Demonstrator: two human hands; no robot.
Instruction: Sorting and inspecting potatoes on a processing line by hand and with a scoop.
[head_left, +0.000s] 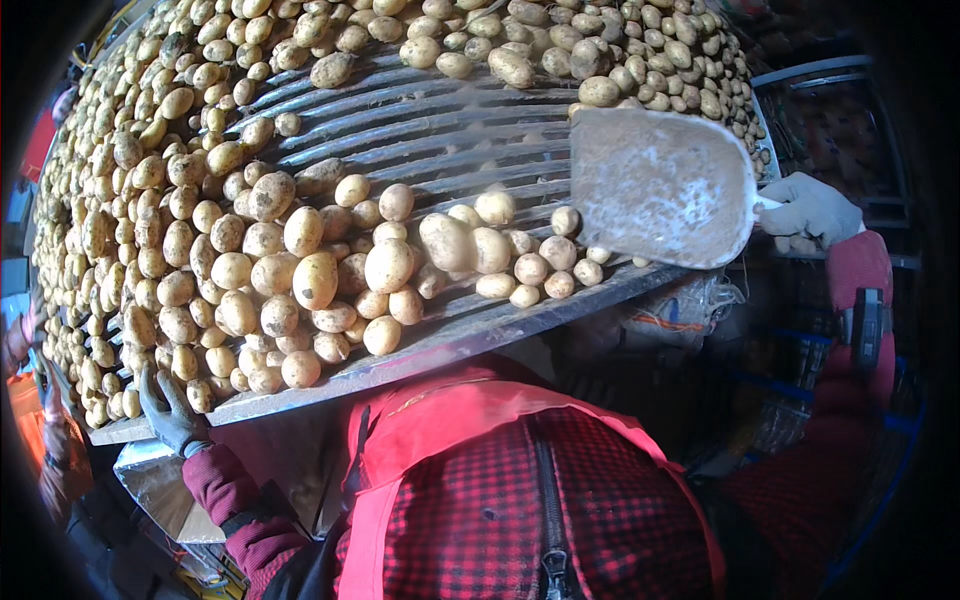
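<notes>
Many potatoes (274, 274) with soil on them lie over a slatted metal sorting table (420, 127), whose dark parallel bars show through the middle. My right hand (810, 210), in a pale work glove, grips the short handle of a worn metal scoop (660, 187) at the table's right side. The scoop's broad blade lies over the bars and the near edge, beside a few small potatoes. My left hand (171, 409), in a grey-blue glove, rests at the near left edge with its fingers spread, touching or close to the potatoes there. It holds nothing that I can see.
The table's raised near rim (450, 349) runs just before my body. Beyond the left end, a co-worker's gloved hand (54, 390) and sleeve are near the potatoes. A metal chute or bin (154, 480) stands below the left edge. Plastic sacking (675, 311) hangs under the right side.
</notes>
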